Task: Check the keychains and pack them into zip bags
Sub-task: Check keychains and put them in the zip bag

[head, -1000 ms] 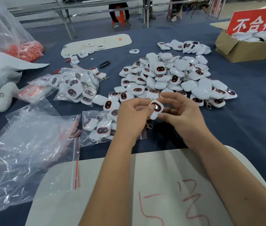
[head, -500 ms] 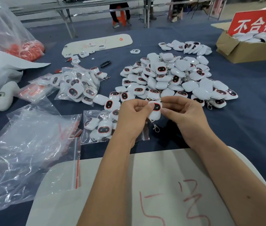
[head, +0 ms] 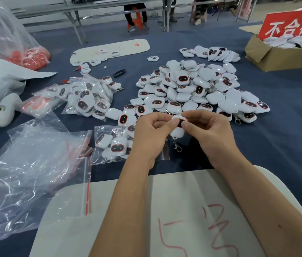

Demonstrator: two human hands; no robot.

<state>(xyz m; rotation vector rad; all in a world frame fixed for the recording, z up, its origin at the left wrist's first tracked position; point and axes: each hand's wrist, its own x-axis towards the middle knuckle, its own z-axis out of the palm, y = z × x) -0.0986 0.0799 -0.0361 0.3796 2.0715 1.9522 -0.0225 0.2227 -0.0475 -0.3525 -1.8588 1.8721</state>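
Above the near table edge, your left hand [head: 152, 134] and right hand [head: 209, 132] together pinch one white square plastic keychain [head: 177, 127], clasp dangling. At nine o'clock lies one part-filled clear zip bag [head: 113, 143]; at twelve, one loose heap [head: 192, 89].

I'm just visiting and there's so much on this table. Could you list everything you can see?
held keychain: one, white with a dark face, between both hands
loose keychain pile: many, white, table middle
smaller keychain heap: several, white, far side
partly filled zip bag: one, clear, under the left hand
filled zip bags: a few, clear, left of the pile
empty zip bags: a stack, clear with red strips, near left
cardboard box: one, brown, far right
red sign: one, in the box
left hand: one, pinches the keychain
right hand: one, pinches the keychain
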